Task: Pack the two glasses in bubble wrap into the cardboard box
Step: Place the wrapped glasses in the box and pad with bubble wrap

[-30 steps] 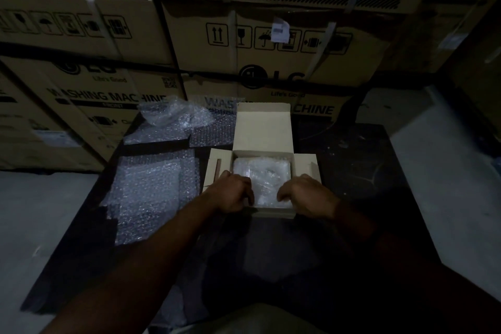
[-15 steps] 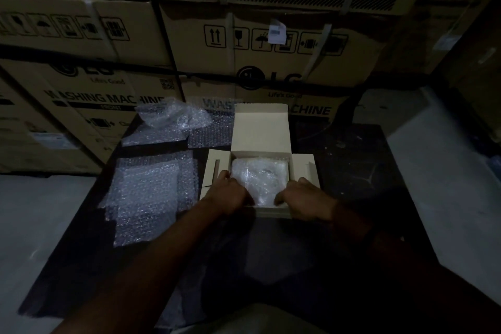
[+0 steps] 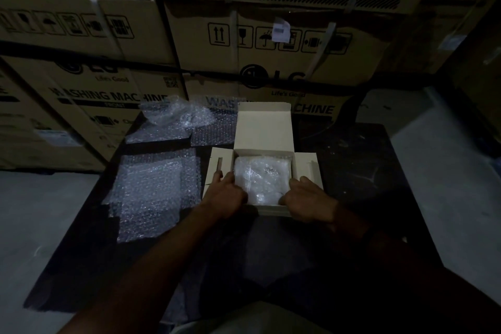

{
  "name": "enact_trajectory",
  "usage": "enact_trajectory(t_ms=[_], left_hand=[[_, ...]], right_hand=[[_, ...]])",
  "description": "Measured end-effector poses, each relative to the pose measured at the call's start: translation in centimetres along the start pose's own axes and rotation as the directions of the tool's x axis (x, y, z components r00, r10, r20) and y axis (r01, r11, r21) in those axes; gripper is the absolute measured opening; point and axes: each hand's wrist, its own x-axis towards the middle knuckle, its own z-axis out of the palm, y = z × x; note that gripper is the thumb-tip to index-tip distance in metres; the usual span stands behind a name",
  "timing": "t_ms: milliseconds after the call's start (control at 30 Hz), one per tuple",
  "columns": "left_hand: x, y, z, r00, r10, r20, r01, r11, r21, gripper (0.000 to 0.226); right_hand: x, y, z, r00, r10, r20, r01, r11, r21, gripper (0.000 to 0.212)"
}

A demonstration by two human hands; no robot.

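Observation:
A small cardboard box (image 3: 273, 210) stands open in the middle of the dark table, its lid upright and both side flaps spread out. A bubble-wrapped bundle (image 3: 261, 179) fills the inside; the glasses themselves are hidden in the wrap. My left hand (image 3: 226, 194) straddles the box's left wall, with fingers out on the left flap and the thumb inside by the bundle. My right hand (image 3: 306, 198) holds the right wall the same way, thumb toward the bundle.
Flat sheets of bubble wrap (image 3: 151, 192) lie left of the box, and more crumpled wrap (image 3: 176, 119) sits at the far left. Stacked washing-machine cartons (image 3: 271, 43) form a wall right behind the table (image 3: 366, 171).
Both hands have slid from the box's near edge outward and a little forward onto its side walls. The bundle stays in the box.

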Motion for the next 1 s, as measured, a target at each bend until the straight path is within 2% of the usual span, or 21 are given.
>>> enact_trajectory(t_ms=[67, 133, 200, 267, 300, 467, 700, 867, 1000], left_hand=[[0.0, -0.1, -0.4, 0.999, 0.006, 0.038, -0.005, 1.0, -0.019, 0.037], [0.0, -0.4, -1.2, 0.998, 0.018, 0.065, -0.015, 0.998, -0.053, 0.037], [-0.1, -0.7, -1.5, 1.0, -0.008, -0.011, 0.007, 0.998, -0.055, 0.035], [-0.1, -0.8, -1.4, 0.983, -0.106, -0.149, 0.101, 0.994, -0.046, 0.037], [0.0, -0.9, -1.3, 0.972, -0.155, -0.178, 0.151, 0.988, -0.038, 0.039], [1.2, -0.4, -0.3, 0.974, -0.217, -0.058, 0.22, 0.974, 0.061, 0.052], [2.1, -0.6, 0.0, 0.969, -0.216, -0.117, 0.23, 0.965, 0.124, 0.048], [2.1, -0.9, -0.6, 0.974, -0.171, -0.149, 0.184, 0.98, 0.075, 0.043], [2.4, -1.1, -0.6, 0.957, -0.215, -0.193, 0.219, 0.976, 0.0, 0.072]], right_hand=[[0.3, 0.3, 0.2, 0.998, 0.025, 0.059, -0.028, 0.999, 0.041, 0.029], [0.3, 1.0, -0.5, 0.994, 0.044, 0.102, -0.066, 0.974, 0.218, 0.035], [0.5, 2.3, -1.5, 0.992, 0.127, -0.021, -0.107, 0.903, 0.416, 0.034], [1.0, 3.7, -2.5, 0.927, 0.279, -0.251, -0.158, 0.897, 0.414, 0.032], [1.3, 4.3, -2.7, 0.898, 0.317, -0.307, -0.189, 0.905, 0.381, 0.034], [3.4, 4.5, -2.1, 0.956, 0.254, -0.149, -0.215, 0.948, 0.235, 0.055], [4.1, 2.9, -0.6, 0.975, 0.206, -0.088, -0.195, 0.973, 0.126, 0.056], [4.1, 3.1, -1.4, 0.975, 0.212, -0.065, -0.189, 0.946, 0.262, 0.065], [3.7, 3.4, -2.9, 0.974, 0.227, -0.01, -0.209, 0.912, 0.354, 0.068]])
